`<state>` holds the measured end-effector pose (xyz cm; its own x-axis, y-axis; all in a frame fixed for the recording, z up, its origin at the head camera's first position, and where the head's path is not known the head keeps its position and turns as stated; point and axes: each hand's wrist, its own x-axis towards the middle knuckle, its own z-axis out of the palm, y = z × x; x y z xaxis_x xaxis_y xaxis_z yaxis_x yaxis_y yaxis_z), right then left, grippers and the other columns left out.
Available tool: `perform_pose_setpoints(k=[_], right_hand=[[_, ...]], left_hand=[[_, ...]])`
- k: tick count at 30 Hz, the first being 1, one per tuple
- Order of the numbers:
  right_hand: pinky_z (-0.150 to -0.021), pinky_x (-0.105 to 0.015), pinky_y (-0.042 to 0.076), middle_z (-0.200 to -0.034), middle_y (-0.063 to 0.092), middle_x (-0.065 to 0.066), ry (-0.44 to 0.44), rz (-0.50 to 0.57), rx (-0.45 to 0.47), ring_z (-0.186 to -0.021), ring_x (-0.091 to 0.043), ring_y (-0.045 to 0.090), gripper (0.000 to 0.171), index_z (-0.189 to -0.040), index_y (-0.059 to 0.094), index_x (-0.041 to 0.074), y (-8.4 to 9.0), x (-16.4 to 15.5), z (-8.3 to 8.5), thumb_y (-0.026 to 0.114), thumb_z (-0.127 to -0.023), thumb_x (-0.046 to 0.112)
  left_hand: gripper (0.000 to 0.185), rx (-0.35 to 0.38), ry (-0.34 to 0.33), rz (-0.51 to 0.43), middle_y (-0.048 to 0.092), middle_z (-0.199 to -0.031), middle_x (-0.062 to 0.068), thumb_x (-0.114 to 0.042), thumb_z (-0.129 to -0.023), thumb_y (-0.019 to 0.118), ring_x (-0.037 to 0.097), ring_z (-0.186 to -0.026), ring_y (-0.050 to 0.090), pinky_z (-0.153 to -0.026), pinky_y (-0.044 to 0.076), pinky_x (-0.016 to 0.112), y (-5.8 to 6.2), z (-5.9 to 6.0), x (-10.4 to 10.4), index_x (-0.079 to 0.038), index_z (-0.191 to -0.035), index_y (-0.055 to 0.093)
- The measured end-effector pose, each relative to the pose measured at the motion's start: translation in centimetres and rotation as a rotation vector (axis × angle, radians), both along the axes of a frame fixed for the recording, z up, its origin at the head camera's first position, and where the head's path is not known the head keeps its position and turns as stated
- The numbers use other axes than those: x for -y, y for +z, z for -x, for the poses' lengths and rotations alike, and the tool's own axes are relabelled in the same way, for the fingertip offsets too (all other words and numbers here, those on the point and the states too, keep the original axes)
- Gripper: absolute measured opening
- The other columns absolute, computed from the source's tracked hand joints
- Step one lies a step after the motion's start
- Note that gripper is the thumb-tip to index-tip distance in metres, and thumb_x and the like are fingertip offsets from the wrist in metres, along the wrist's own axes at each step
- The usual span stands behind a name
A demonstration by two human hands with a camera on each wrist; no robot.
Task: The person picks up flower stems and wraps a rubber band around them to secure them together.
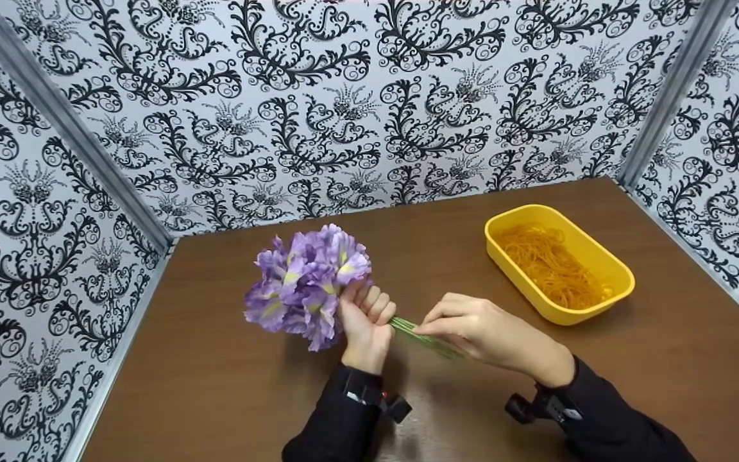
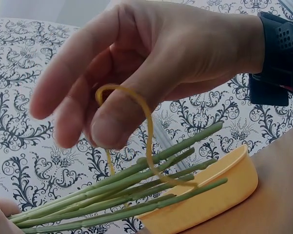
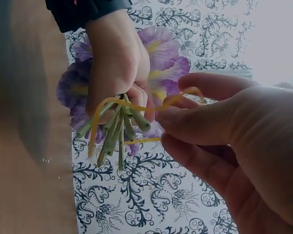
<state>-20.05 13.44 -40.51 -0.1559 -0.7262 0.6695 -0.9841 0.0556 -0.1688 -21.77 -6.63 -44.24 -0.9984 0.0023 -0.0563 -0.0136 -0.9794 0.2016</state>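
Observation:
A bunch of purple artificial flowers (image 1: 308, 282) with yellow centres is gripped by my left hand (image 1: 368, 314), fingers curled round the stems just below the blooms. The green stems (image 2: 131, 190) stick out of that fist to the right, their cut ends fanned apart. My right hand (image 1: 491, 330) is beside the stems and pinches a yellow rubber band (image 2: 148, 122) between thumb and fingers. In the right wrist view the rubber band (image 3: 95, 124) hangs as a loose loop around and across the stem ends (image 3: 119, 131).
A yellow plastic tub (image 1: 620, 282) stands on the brown table (image 1: 228, 398) at the back right, with a heap of rubber bands (image 1: 546, 263) inside. Walls with black-and-white scroll patterns (image 1: 344, 128) enclose the table at the back and both sides.

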Motion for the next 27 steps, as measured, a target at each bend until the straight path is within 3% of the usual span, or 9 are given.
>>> perform_pose_setpoints(k=[5, 9, 12, 17, 20, 24, 27], right_hand=[[-0.077, -0.021, 0.053, -0.101, 0.072, 0.001, -0.044, -0.027, -0.003, -0.087, -0.013, 0.064, 0.027, -0.111, 0.076, 0.01, 0.5, -0.6, -0.3, 0.077, -0.086, 0.001], [-0.068, -0.019, 0.047, -0.09, 0.063, 0.007, -0.125, -0.038, -0.078, -0.078, -0.011, 0.054, 0.023, -0.109, 0.078, 0.017, 1.0, -1.0, -0.8, 0.08, -0.087, 0.013], [-0.06, -0.019, 0.042, -0.083, 0.06, 0.011, -0.194, -0.071, -0.081, -0.07, -0.009, 0.05, 0.017, -0.106, 0.079, 0.019, 1.4, -1.3, -1.2, 0.079, -0.089, 0.02], [-0.057, -0.02, 0.047, -0.082, 0.069, 0.015, -0.284, -0.169, 0.026, -0.065, 0.0, 0.057, 0.005, -0.095, 0.078, 0.02, 2.0, -2.2, -1.8, 0.075, -0.093, 0.023], [-0.054, -0.017, 0.045, -0.077, 0.066, 0.019, -0.306, -0.228, 0.093, -0.061, 0.006, 0.053, 0.007, -0.088, 0.076, 0.022, 2.4, -2.8, -2.1, 0.073, -0.094, 0.024], [-0.052, -0.012, 0.041, -0.074, 0.063, 0.021, -0.274, -0.262, 0.163, -0.058, 0.009, 0.046, 0.01, -0.087, 0.075, 0.022, 2.7, -3.0, -2.3, 0.071, -0.096, 0.023], [-0.054, -0.011, 0.042, -0.077, 0.065, 0.018, -0.215, -0.247, 0.226, -0.06, 0.01, 0.049, 0.008, -0.091, 0.075, 0.02, 2.6, -2.7, -2.3, 0.069, -0.097, 0.021]], left_hand=[[0.044, 0.011, 0.003, -0.001, 0.013, -0.052, -0.011, -0.013, -0.101, 0.029, 0.003, -0.046, 0.007, -0.044, 0.005, 0.017, 0.1, 0.0, 0.1, -0.019, -0.059, 0.018], [0.044, 0.019, 0.012, 0.0, 0.013, -0.052, -0.01, -0.012, -0.101, 0.029, 0.003, -0.046, 0.007, -0.043, 0.006, 0.016, 0.3, 0.0, 0.2, -0.019, -0.058, 0.021], [0.045, 0.029, 0.017, -0.005, 0.014, -0.052, -0.011, -0.012, -0.101, 0.03, 0.003, -0.046, 0.007, -0.043, 0.006, 0.016, 0.3, 0.0, 0.3, -0.019, -0.058, 0.022], [0.046, 0.037, 0.017, -0.018, 0.013, -0.052, -0.01, -0.013, -0.101, 0.032, 0.002, -0.046, 0.007, -0.044, 0.005, 0.016, 0.4, 0.0, 0.4, -0.019, -0.056, 0.023], [0.045, 0.033, 0.012, -0.022, 0.013, -0.052, -0.01, -0.012, -0.1, 0.032, 0.003, -0.046, 0.007, -0.044, 0.005, 0.017, 0.4, 0.0, 0.5, -0.018, -0.055, 0.025], [0.044, 0.025, 0.012, -0.019, 0.014, -0.052, -0.01, -0.013, -0.099, 0.033, 0.003, -0.046, 0.007, -0.043, 0.006, 0.017, 0.4, 0.0, 0.5, -0.018, -0.056, 0.027], [0.044, 0.025, 0.014, -0.011, 0.014, -0.052, -0.01, -0.013, -0.099, 0.033, 0.003, -0.045, 0.007, -0.044, 0.006, 0.017, 0.4, 0.0, 0.4, -0.018, -0.056, 0.026]])
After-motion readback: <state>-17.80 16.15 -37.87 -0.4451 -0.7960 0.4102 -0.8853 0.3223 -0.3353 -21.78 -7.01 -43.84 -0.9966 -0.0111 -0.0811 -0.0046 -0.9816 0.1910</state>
